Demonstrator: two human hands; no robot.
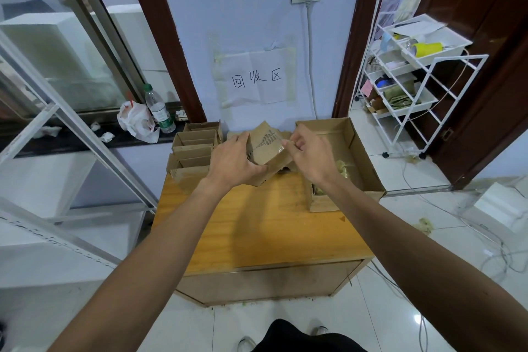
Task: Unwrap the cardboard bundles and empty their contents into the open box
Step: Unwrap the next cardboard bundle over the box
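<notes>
I hold a brown cardboard bundle point(267, 148) tilted above the far end of the wooden table point(257, 231). My left hand point(231, 161) grips its left side and underside. My right hand point(310, 156) pinches clear tape at the bundle's right edge. The open box point(361, 151) sits at the table's right, with yellowish shredded filling point(344, 168) inside, partly hidden by my right wrist. Several more cardboard bundles point(194, 148) are stacked at the table's far left.
A small cardboard piece point(320, 203) stands against the open box's near end. A water bottle point(158, 110) and a plastic bag point(134, 120) rest on the dark ledge at left. A white wire shelf cart point(411, 83) stands at right. Cables lie on the floor.
</notes>
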